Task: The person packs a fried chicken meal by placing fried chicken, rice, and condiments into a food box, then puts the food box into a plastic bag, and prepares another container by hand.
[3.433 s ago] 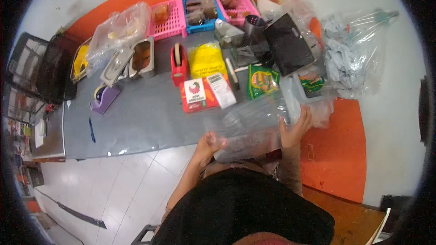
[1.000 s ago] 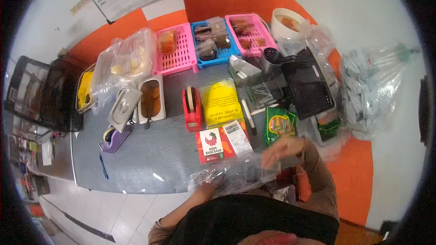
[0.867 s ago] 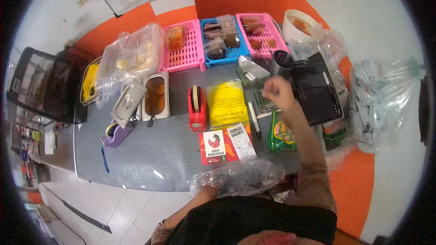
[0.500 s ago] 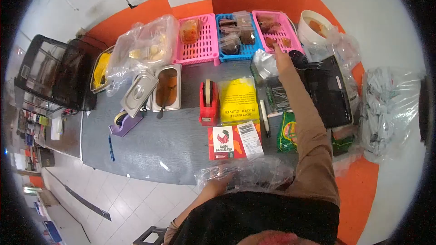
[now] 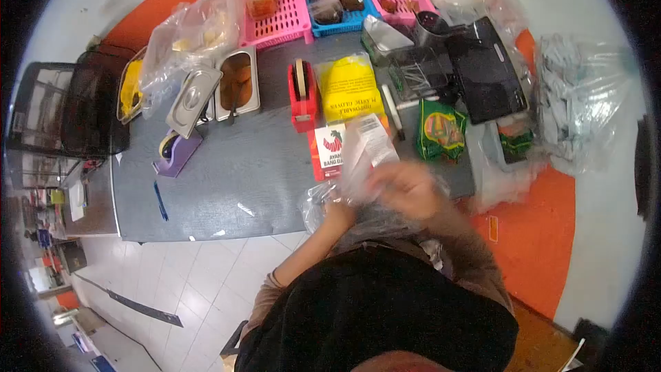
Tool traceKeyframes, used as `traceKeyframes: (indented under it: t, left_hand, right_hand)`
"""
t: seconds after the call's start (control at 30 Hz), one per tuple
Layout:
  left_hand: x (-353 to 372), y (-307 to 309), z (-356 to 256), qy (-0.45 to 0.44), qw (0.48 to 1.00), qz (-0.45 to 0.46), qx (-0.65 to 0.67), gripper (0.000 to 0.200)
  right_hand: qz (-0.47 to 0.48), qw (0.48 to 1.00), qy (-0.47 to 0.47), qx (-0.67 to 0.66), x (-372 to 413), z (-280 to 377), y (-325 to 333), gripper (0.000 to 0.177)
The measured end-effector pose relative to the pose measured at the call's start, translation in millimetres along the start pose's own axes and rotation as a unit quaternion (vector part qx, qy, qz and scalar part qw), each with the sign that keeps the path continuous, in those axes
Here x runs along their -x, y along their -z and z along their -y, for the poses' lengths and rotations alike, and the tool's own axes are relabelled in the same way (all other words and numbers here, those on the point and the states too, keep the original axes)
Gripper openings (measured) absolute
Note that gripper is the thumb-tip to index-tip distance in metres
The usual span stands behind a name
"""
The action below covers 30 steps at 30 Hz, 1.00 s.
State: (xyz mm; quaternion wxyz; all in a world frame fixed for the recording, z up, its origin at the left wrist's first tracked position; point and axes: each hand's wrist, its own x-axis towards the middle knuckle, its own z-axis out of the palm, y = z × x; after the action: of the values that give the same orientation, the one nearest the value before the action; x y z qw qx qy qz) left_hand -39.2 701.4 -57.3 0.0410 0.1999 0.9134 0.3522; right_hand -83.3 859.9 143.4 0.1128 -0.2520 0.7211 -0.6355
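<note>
My left hand [image 5: 339, 212] is at the front edge of the table, partly hidden by a clear plastic bag [image 5: 313, 208]; its fingers do not show clearly. Just right of it, my right hand [image 5: 407, 189] is smeared by motion beside a pale, see-through packet [image 5: 355, 169]. I cannot make out whether its fingers hold the packet. Behind the hands lies a red and white "Ayam Bang Dava" card [image 5: 330, 145], with a printed label [image 5: 374, 139] on its right. A yellow plastic gloves pack [image 5: 351, 89] sits farther back.
A red tape dispenser [image 5: 302, 107], marker [image 5: 393, 111], green packet [image 5: 441, 131] and black tablet [image 5: 487, 72] surround the work spot. Pink [image 5: 303, 21] and blue [image 5: 373, 16] baskets line the back. To the left are a steel tray [image 5: 253, 86] and a purple tape dispenser [image 5: 182, 154].
My right hand has come back from the right pink basket to the front, near my left hand. The pale packet now shows over the card. The camera view has shifted.
</note>
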Motion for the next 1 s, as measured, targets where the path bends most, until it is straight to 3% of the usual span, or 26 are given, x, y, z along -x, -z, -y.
traceKeyframes:
  t: [0.03, 0.07, 0.1, 0.13, 0.17, 0.23, 0.27, 0.3, 0.33, 0.37, 0.4, 0.43, 0.47, 0.5, 0.53, 0.6, 0.67, 0.73, 0.87, 0.9, 0.93, 0.97, 1.0]
  left_hand:
    - [-4.6, 3.8, -1.3, -0.040, 0.981, -0.114, 0.155, 0.066]
    - [-2.0, 12.2, -5.4, -0.039, 0.981, -0.105, 0.159, 0.066]
    - [2.1, 27.5, -11.0, -0.003, 0.998, 0.058, -0.007, 0.064]
    - [4.2, 41.9, -14.9, 0.030, 0.960, 0.216, -0.175, 0.063]
    - [1.9, 53.8, -15.1, 0.024, 0.960, 0.218, -0.175, 0.063]
    - [-1.5, 74.7, -13.8, -0.010, 0.919, 0.394, -0.005, 0.057]
    - [-9.4, 80.8, -13.1, -0.115, 0.874, 0.453, 0.131, 0.052]
    - [-21.9, 94.8, -23.4, -0.118, 0.872, 0.457, 0.128, 0.052]
    - [-37.4, 114.6, -39.9, -0.083, 0.816, 0.478, 0.315, 0.050]
    - [-53.3, 125.0, -47.8, -0.043, 0.727, 0.480, 0.490, 0.049]
    - [-77.5, 115.3, -29.4, -0.029, 0.839, 0.386, 0.382, 0.047]
    - [-99.0, 105.9, -12.9, -0.016, 0.924, 0.278, 0.262, 0.046]
    - [-110.2, 109.1, -24.1, -0.068, 0.969, 0.168, 0.166, 0.053]
    - [-115.1, 108.8, -39.2, -0.116, 0.989, 0.052, 0.068, 0.060]
    - [-114.6, 95.9, -43.6, -0.118, 0.989, 0.052, 0.068, 0.060]
    - [-114.8, 67.4, -41.4, -0.105, 0.952, 0.072, -0.278, 0.081]
    - [-120.8, 55.3, -31.6, -0.103, 0.956, 0.074, -0.265, 0.086]
    - [-125.4, 59.1, -34.2, -0.094, 0.963, 0.070, -0.242, 0.092]
    - [-136.0, 87.7, -33.0, -0.080, 0.975, 0.121, -0.168, 0.096]
    - [-136.2, 98.0, -37.1, -0.079, 0.975, 0.120, -0.169, 0.096]
    - [-136.8, 108.9, -40.9, -0.108, 0.986, 0.110, -0.055, 0.095]
    - [-136.8, 121.3, -49.9, -0.135, 0.984, 0.099, 0.059, 0.095]
    - [-130.7, 135.0, -69.0, -0.133, 0.984, 0.099, 0.057, 0.095]
  right_hand:
    - [0.095, 0.995, 0.003, 0.013, 16.6, -41.0, -15.9, 0.013]
    - [0.189, 0.982, 0.006, 0.024, 34.3, -86.5, -30.9, 0.017]
    - [0.183, 0.983, 0.000, 0.022, 53.6, -104.2, -35.4, 0.017]
    - [0.199, 0.957, -0.127, 0.169, 74.5, -116.8, -33.2, 0.021]
    - [0.208, 0.894, -0.247, 0.311, 87.9, -123.0, -28.6, 0.025]
    - [0.155, 0.890, -0.281, 0.324, 106.2, -124.9, -27.6, 0.028]
    - [0.106, 0.882, -0.310, 0.338, 112.3, -124.8, -29.7, 0.032]
    - [0.100, 0.883, -0.312, 0.336, 112.3, -120.8, -33.3, 0.032]
    - [0.066, 0.906, -0.267, 0.321, 108.3, -112.3, -37.8, 0.035]
    - [0.033, 0.925, -0.222, 0.306, 106.2, -103.2, -43.1, 0.038]
    - [0.027, 0.926, -0.223, 0.305, 104.8, -95.9, -48.8, 0.038]
    - [0.027, 0.898, -0.134, 0.418, 103.3, -88.6, -54.6, 0.039]
    - [0.029, 0.851, -0.044, 0.523, 103.9, -80.9, -56.8, 0.040]
    - [0.028, 0.851, -0.045, 0.523, 106.2, -70.4, -55.6, 0.040]
    - [0.055, 0.870, -0.061, 0.486, 107.0, -59.5, -53.0, 0.036]
    - [0.079, 0.887, -0.074, 0.449, 109.0, -54.3, -45.3, 0.033]
    - [-0.101, 0.911, -0.015, 0.399, 116.0, -56.3, -26.9, 0.024]
    - [-0.230, 0.830, 0.011, 0.508, 107.7, -41.9, -2.7, 0.019]
    - [-0.162, 0.855, 0.035, 0.492, 121.7, -104.9, 44.3, 0.015]
    - [-0.139, 0.922, -0.024, 0.360, 121.4, -114.7, 49.6, 0.016]
    - [-0.112, 0.966, -0.082, 0.218, 119.6, -123.5, 53.3, 0.017]
    - [-0.111, 0.967, -0.081, 0.216, 115.0, -128.3, 55.1, 0.017]
    - [-0.140, 0.969, -0.142, 0.145, 109.3, -132.1, 56.3, 0.019]
